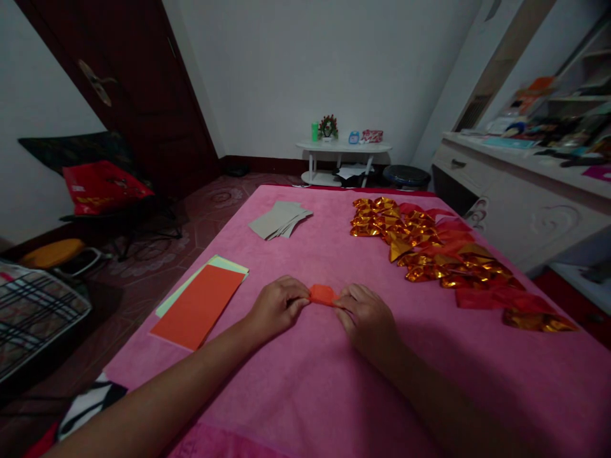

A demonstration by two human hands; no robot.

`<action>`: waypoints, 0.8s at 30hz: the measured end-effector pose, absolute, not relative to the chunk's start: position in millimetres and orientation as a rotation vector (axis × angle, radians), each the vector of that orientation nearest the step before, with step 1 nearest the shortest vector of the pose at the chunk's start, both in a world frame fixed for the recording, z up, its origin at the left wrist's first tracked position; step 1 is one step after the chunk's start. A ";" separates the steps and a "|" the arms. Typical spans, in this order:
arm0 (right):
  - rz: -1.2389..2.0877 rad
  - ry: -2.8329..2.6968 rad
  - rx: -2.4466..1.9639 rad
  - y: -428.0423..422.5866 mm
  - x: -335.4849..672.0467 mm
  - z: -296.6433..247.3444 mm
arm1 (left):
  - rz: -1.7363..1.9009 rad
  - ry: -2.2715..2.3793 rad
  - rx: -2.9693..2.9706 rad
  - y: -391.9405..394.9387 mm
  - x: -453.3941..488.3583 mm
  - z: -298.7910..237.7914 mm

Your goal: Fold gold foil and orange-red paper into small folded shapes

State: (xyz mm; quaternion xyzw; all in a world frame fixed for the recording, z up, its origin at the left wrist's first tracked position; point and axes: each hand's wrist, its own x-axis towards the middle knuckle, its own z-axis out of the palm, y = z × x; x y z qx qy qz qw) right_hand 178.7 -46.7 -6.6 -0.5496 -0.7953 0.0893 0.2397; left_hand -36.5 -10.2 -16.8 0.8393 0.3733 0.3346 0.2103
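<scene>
A small folded piece of orange-red paper (323, 294) is stretched between my two hands, low over the middle of the pink cloth (296, 381). My left hand (281, 302) pinches its left end between thumb and fingers. The right end is pinched by my right hand (365, 312). To the left of my hands lies a stack of orange paper sheets (200, 305), with pale green sheets (179, 292) showing under it. Farther back rests a fanned pile of grey-beige paper (279, 219).
Shiny gold folded pieces (424, 261) and red ones (496, 298) lie in a long band along the table's right side. A white cabinet (525, 197) stands beyond. At left is a folding chair with a red bag (105, 187). A low white table (341, 147) stands by the wall.
</scene>
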 end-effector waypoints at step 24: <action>0.272 -1.994 -1.784 -26.0 172.3 -8.5 | 0.615 1.655 2.335 -23.7 -24.7 -5.6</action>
